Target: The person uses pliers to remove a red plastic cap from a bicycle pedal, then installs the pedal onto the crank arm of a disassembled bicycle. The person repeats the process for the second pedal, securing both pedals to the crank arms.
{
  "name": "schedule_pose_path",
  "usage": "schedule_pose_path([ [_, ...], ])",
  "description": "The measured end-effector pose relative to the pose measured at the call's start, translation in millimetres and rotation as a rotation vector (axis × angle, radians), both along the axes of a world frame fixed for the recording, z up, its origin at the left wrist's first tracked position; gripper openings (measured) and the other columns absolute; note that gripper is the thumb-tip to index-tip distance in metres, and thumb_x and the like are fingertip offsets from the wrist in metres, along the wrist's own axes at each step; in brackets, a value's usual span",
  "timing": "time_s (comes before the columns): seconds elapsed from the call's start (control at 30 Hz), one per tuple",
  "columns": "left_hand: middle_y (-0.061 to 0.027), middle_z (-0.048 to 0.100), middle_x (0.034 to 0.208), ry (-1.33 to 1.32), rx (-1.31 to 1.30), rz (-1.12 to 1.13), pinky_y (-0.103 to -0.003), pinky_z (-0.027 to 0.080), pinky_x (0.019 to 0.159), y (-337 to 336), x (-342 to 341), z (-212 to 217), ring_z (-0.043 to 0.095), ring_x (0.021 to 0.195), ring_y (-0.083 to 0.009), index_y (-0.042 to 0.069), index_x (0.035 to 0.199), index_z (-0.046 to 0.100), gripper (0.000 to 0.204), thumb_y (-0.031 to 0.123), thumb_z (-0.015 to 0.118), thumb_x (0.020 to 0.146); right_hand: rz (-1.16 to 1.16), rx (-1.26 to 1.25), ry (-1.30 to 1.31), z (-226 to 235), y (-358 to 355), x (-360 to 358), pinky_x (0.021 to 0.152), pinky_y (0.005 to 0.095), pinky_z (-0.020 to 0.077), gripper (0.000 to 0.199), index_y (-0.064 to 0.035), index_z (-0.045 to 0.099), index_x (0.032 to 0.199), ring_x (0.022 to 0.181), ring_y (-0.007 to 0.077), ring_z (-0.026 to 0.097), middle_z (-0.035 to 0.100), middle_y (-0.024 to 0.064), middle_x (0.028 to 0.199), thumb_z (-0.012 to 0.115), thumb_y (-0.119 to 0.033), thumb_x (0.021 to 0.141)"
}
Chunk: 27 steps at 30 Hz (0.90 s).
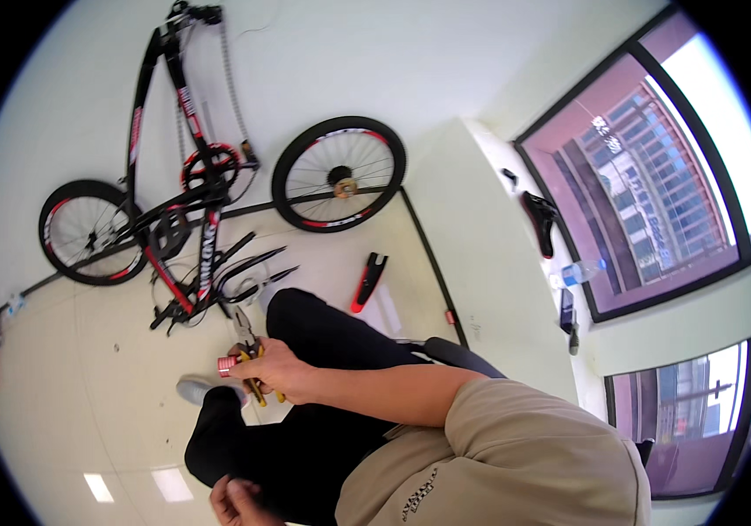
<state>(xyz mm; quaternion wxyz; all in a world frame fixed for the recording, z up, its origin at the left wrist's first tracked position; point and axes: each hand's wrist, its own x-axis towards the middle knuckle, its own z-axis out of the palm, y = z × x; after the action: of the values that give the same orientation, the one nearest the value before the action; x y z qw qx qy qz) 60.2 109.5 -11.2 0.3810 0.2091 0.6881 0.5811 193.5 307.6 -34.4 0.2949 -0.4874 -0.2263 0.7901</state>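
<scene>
My right hand (277, 368) is wrapped round a pair of pliers (242, 326) with yellow handles, held above my legs with the metal jaws pointing away. A small red cylinder with pale bands (228, 364) also sticks out of this hand, beside the pliers; its exact kind is unclear. At the lower edge, my left hand (237, 501) is by my dark trouser leg, fingers curled together. Whatever lies between those fingers, if anything, cannot be made out.
A black and red bicycle frame (209, 250) leans at the wall, near a front wheel (93, 232) and a loose wheel (338, 174). On the floor lies a red and black fender-like part (369, 282). A saddle (540, 223) and a water bottle (579, 273) are on the window ledge.
</scene>
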Motion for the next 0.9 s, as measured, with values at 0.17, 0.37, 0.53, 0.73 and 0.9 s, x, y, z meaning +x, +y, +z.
schedule_pose_path([
  [0.17, -0.0051, 0.059, 0.072, -0.111, -0.056, 0.189, -0.026, 0.040, 0.056, 3, -6, 38, 0.053, 0.063, -0.0131, 0.004, 0.089, 0.056, 0.019, 0.022, 0.061, 0.096, -0.072, 0.104, 0.011, 23, 14, 31, 0.048, 0.0277, 0.0422, 0.035, -0.0050, 0.056, 0.112, 0.063, 0.0145, 0.062, 0.061, 0.0063, 0.080, 0.073, -0.003, 0.081],
  [0.37, -0.0021, 0.059, 0.080, -0.043, 0.159, 0.142, -0.025, 0.044, 0.064, -17, -43, -14, 0.053, 0.069, -0.0102, 0.005, 0.106, 0.062, 0.013, 0.017, 0.059, 0.101, -0.144, 0.132, -0.009, 33, 45, 114, 0.045, 0.0214, 0.0377, 0.026, -0.0099, 0.066, 0.098, 0.065, 0.0113, 0.063, 0.066, -0.0003, 0.084, 0.076, -0.032, 0.087],
  [0.53, -0.0033, 0.062, 0.078, -0.085, 0.248, 0.156, -0.026, 0.046, 0.065, -6, -52, -7, 0.054, 0.068, -0.0116, 0.005, 0.107, 0.062, 0.013, 0.016, 0.060, 0.100, -0.230, 0.139, -0.210, 14, 66, 215, 0.053, 0.0255, 0.0438, 0.025, -0.0102, 0.067, 0.093, 0.066, 0.0111, 0.060, 0.064, -0.0010, 0.084, 0.080, -0.029, 0.083],
  [0.73, -0.0057, 0.062, 0.083, -0.260, 0.263, 0.087, -0.029, 0.047, 0.064, 11, -20, -23, 0.056, 0.071, -0.0145, 0.005, 0.113, 0.059, 0.018, 0.018, 0.056, 0.102, -0.325, -0.081, -0.473, -110, 12, 328, 0.053, 0.0330, 0.0505, 0.023, -0.0022, 0.063, 0.084, 0.057, 0.0184, 0.058, 0.063, 0.0079, 0.074, 0.081, -0.015, 0.080],
  [0.9, -0.0043, 0.061, 0.089, -0.628, 0.219, -0.048, -0.034, 0.042, 0.070, 39, 9, -65, 0.050, 0.077, -0.0169, 0.008, 0.115, 0.060, 0.024, 0.027, 0.060, 0.099, -0.011, -0.187, -0.997, -203, -81, 385, 0.048, 0.0394, 0.0522, 0.031, 0.0028, 0.061, 0.081, 0.058, 0.0238, 0.065, 0.064, 0.0125, 0.072, 0.083, -0.018, 0.074],
])
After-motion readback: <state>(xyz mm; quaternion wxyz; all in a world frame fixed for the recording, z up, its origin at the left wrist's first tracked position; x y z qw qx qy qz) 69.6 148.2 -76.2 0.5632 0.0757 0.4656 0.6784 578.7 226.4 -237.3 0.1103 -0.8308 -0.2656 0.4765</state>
